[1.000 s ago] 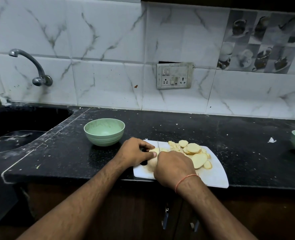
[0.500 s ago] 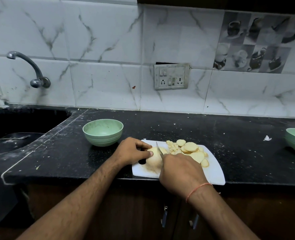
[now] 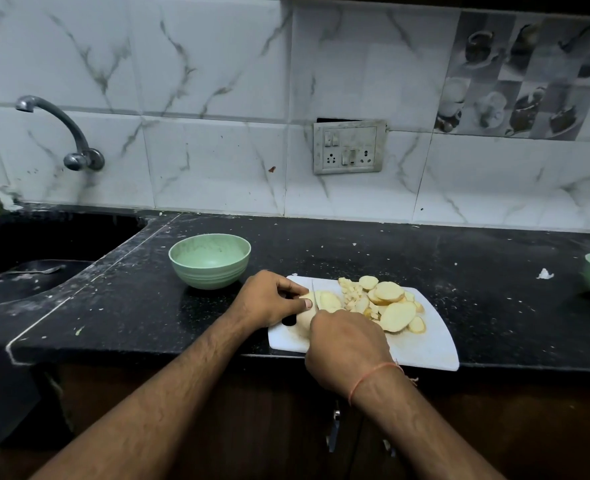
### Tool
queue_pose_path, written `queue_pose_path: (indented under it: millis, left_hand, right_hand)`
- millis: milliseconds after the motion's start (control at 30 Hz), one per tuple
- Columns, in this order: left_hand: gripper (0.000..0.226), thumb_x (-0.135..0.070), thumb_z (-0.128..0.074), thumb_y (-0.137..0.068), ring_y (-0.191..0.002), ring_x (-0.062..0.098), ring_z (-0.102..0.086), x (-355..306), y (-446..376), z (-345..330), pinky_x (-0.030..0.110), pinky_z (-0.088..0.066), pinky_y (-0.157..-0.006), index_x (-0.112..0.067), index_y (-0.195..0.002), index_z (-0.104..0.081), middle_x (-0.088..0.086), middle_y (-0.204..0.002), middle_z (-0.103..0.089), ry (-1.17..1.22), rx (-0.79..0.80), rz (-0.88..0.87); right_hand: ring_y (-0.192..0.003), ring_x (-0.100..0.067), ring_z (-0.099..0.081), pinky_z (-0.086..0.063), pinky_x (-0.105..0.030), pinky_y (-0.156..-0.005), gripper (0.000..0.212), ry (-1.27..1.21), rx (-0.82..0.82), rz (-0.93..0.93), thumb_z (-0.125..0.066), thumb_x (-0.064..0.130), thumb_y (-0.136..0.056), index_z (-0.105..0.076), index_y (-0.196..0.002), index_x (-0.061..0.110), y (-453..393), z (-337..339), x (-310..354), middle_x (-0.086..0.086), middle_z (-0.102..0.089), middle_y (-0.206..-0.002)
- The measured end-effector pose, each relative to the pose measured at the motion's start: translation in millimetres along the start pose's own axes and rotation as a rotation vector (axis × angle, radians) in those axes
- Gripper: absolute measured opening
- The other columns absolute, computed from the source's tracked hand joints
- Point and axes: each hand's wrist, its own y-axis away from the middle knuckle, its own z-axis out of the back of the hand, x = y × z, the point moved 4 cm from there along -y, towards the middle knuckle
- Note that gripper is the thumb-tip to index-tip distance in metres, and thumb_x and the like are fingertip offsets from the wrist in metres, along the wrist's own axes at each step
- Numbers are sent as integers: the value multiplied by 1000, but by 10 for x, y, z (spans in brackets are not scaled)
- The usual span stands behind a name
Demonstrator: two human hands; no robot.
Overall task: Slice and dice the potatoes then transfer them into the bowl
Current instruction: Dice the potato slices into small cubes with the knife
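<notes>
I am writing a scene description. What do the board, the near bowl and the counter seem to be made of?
Board: likely plastic, matte white, thin with rounded corners.
Bowl: looks like plastic or melamine, pale green, matte, ribbed outside; ceramic is possible.
Counter: seems polished black stone, perhaps granite, speckled and slightly glossy.

A single view is being supplied, from a wide-angle camera worn on the head. The scene is being looked at forward and downward, with the cutting board (image 3: 421, 348) being framed just below centre and close to the lens. Both forearms are being seen entering from the bottom edge toward the cutting board. The tiled wall (image 3: 217, 161) is being faced squarely behind the cutting board, and straight lines are being bent near the frame edges. A sink (image 3: 44, 244) is being caught far left of the cutting board. No second view is being provided.
</notes>
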Motion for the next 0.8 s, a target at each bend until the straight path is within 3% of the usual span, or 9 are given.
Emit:
queue_pose_path:
  millis: [100, 200, 433, 667, 800]
  left_hand:
    - [31, -43, -92, -78, -83, -6, -73, -6, 22, -2, 15, -54, -84, -33, -106, -85, -21, -73, -76, 12, 1, 5]
    - [32, -45, -94, -75, -86, -9, -72, 7, 34, 9, 14, -51, -82, -34, -104, -85, -22, -78, -78, 33, -5, 17]
    - [32, -40, -94, -76, -88, -6, -73, 9, 55, 31, 20, -54, -91, -29, -104, -86, -18, -76, -78, 113, 43, 58]
    - [26, -36, -92, -78, -78, -6, -70, 32, 29, 21, 24, -56, -94, -30, -102, -86, -19, -69, -75, 78, 51, 27]
    - [24, -38, -93, -78, -85, -9, -72, 28, 10, 30, 21, -55, -87, -31, -100, -86, -17, -82, -80, 56, 39, 16]
  right_hand:
    - [-110, -28, -60, -35, -33, -74, 31, -8, -42, 12, -49, 23, -97, -56, -126, 18, 227, -5, -74, -6, -64, -117]
    - [-104, -28, -62, -34, -33, -71, 29, -24, -57, -29, -47, 26, -96, -57, -122, 21, 340, 12, -189, -5, -65, -109]
    - [-91, -29, -56, -36, -33, -69, 20, -87, -116, -67, -45, 25, -96, -62, -106, 23, 212, 121, -226, -3, -67, -106]
    - [-110, -28, -61, -39, -33, -75, 26, -81, -55, -69, -47, 22, -97, -63, -117, 19, -58, 107, -80, -5, -66, -117]
    - [-115, -27, -60, -39, -32, -76, 31, -52, -31, -67, -48, 22, -98, -62, -126, 20, -164, 50, 1, -5, -65, -123]
